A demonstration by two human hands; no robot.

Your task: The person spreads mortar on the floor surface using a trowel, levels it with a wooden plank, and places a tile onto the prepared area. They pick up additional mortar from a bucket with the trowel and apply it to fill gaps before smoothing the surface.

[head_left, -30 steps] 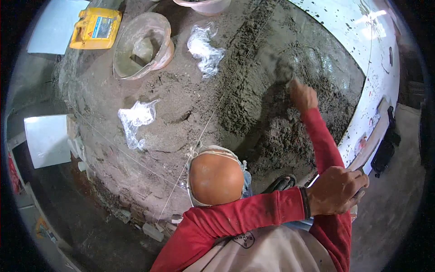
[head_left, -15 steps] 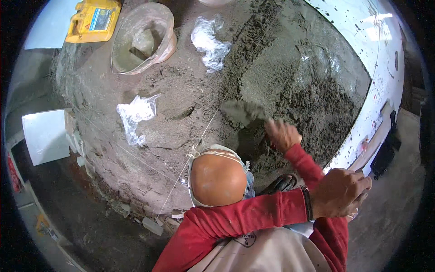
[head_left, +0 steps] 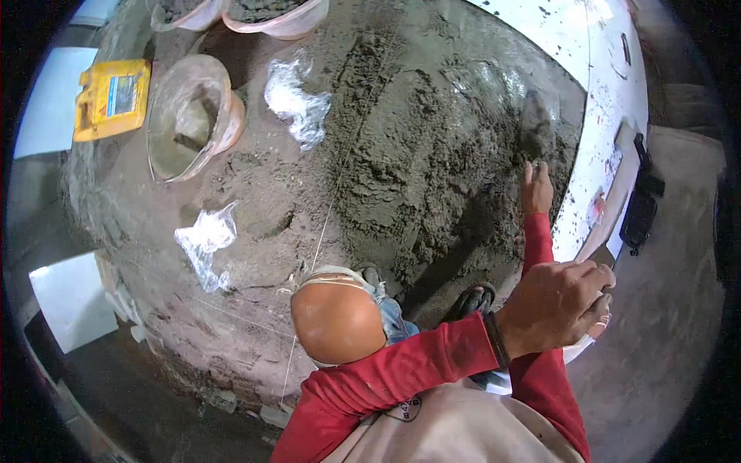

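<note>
My right hand (head_left: 537,187) reaches forward and is closed around the handle of a mortar-coated trowel (head_left: 536,127). The trowel's blade lies on the wet grey mortar (head_left: 401,154), near its right edge beside the white tile (head_left: 571,46). Crossing over in front of my body, my left arm ends in my left hand (head_left: 552,309), whose fingers are curled into a loose fist. No object shows in it, and it sits above my right forearm. A rounded orange-brown knee pad (head_left: 338,320) is on my left knee.
A large bucket (head_left: 193,116) and a yellow jug (head_left: 113,100) stand at the left, with two mortar-filled tubs (head_left: 282,19) at the far edge. Crumpled clear plastic (head_left: 297,100) lies nearby. A thin string (head_left: 324,224) crosses the floor. A black object (head_left: 641,208) rests at the right.
My right hand has carried the trowel forward and to the right, from beside my knee to the mortar's right edge. The view has shifted; my left hand stays in a fist.
</note>
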